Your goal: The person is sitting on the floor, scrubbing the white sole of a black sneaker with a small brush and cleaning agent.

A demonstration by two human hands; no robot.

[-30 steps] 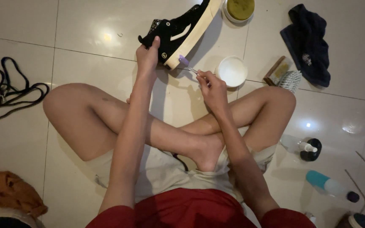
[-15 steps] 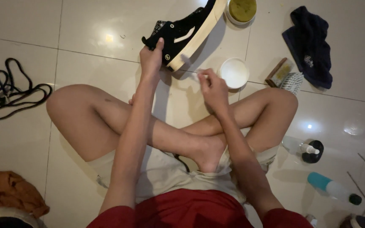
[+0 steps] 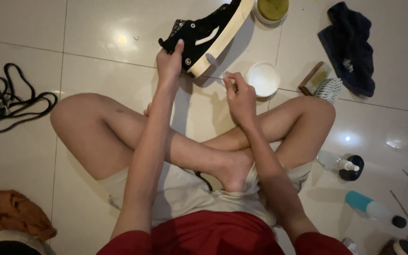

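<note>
Two hands are working at one black shoe with a cream sole, which is tilted on the tiled floor ahead of the crossed legs. The left hand is gripping the heel end of the shoe, thumb up against the black upper. The long axis of the shoe is running from that heel, near the left hand, up and away to the right, toward a dish of yellow-green paste at the top edge. The right hand is lying just right of the heel, apart from the sole, with its fingers closed in a pinch; what it is pinching cannot be told, since the item is too small and blurred. A white bowl is sitting just beside the right hand. The left hand is therefore the one on the shoe, and the sole edge is lying up and left of the right hand.

Compared with one second ago, the purple-headed brush is no longer showing against the sole, and the right hand is sitting slightly nearer the bowl. The left-hand grip is holding unchanged.
</note>
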